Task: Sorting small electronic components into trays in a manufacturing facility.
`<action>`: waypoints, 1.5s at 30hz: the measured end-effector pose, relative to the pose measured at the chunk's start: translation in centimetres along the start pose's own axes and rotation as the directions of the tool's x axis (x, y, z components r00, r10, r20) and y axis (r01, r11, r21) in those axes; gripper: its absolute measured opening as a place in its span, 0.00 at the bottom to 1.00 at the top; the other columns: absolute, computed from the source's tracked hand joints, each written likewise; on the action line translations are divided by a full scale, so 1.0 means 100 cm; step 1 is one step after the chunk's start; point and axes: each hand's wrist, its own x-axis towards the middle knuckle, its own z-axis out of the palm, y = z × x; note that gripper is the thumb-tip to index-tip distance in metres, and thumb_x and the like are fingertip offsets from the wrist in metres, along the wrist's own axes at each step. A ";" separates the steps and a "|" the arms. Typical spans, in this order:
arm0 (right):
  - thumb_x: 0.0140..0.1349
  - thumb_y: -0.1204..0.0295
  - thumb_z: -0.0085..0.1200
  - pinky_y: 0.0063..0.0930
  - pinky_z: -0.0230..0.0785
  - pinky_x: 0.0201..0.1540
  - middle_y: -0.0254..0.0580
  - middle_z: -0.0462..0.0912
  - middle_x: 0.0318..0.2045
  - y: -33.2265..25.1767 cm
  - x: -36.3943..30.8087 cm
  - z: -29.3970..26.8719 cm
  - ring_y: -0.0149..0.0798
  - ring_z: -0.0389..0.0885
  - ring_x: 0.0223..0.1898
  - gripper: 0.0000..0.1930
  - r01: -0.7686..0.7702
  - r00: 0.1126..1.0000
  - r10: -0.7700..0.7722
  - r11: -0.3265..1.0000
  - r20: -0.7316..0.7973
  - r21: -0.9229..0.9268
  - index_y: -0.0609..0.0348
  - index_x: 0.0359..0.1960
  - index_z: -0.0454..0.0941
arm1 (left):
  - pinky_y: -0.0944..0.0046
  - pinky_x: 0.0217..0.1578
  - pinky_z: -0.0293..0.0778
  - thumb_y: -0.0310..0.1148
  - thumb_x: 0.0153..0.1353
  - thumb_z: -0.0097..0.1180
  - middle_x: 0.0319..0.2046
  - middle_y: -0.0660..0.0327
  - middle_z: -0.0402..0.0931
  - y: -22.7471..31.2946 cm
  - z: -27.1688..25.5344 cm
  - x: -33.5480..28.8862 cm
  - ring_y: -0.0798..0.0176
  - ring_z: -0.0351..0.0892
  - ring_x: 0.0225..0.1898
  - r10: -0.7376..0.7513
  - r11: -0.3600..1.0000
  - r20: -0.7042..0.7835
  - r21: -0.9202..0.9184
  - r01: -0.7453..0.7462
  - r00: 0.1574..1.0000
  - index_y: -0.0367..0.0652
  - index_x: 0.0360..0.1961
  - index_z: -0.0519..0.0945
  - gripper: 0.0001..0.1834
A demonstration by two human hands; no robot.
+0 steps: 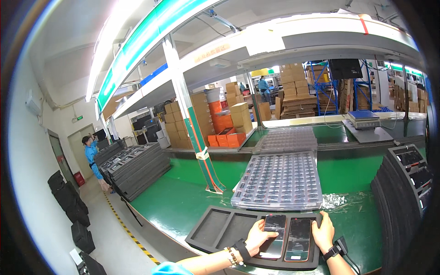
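A black foam tray with several compartments lies near the front edge of the green workbench. Its two left compartments hold nothing. Two dark smartphones with reddish edges sit side by side at its right: the left phone and the right phone. My left hand is closed on the left phone, thumb across its glass and fingers at its left side. My right hand grips the tray's right rim beside the right phone, its fingertips partly hidden. Both wrists wear black bands.
Just beyond stands a stack of clear plastic trays filled with small parts. Stacked foam trays with phones rise at the right and far left. A post, orange boxes and a scale stand farther back. A co-worker stands left.
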 end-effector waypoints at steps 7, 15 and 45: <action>0.58 0.69 0.58 0.47 0.71 0.51 0.58 0.81 0.48 -0.001 0.001 -0.002 0.60 0.80 0.49 0.24 -0.027 1.000 0.028 1.000 0.009 -0.014 0.60 0.57 0.70 | 0.64 0.45 0.81 0.24 0.56 0.68 0.43 0.59 0.82 0.017 -0.009 -0.004 0.65 0.83 0.42 -0.363 0.899 0.294 -0.138 0.415 0.884 0.34 0.52 0.74 0.24; 0.58 0.69 0.58 0.47 0.71 0.52 0.59 0.82 0.47 -0.004 0.004 -0.006 0.59 0.80 0.50 0.24 -0.055 0.996 0.057 0.998 0.066 -0.023 0.61 0.57 0.70 | 0.67 0.50 0.72 0.33 0.59 0.69 0.44 0.62 0.76 0.012 -0.007 -0.009 0.70 0.75 0.45 -0.094 0.995 0.272 0.062 0.080 0.958 0.38 0.53 0.73 0.24; 0.53 0.82 0.55 0.45 0.58 0.60 0.49 0.69 0.48 -0.030 -0.019 0.000 0.53 0.66 0.54 0.15 0.296 0.943 -0.303 0.953 -0.140 -0.067 0.59 0.43 0.75 | 0.55 0.42 0.83 0.25 0.57 0.69 0.45 0.55 0.74 0.008 0.052 -0.025 0.62 0.80 0.44 -0.243 0.924 0.247 -0.236 0.301 0.938 0.39 0.54 0.64 0.29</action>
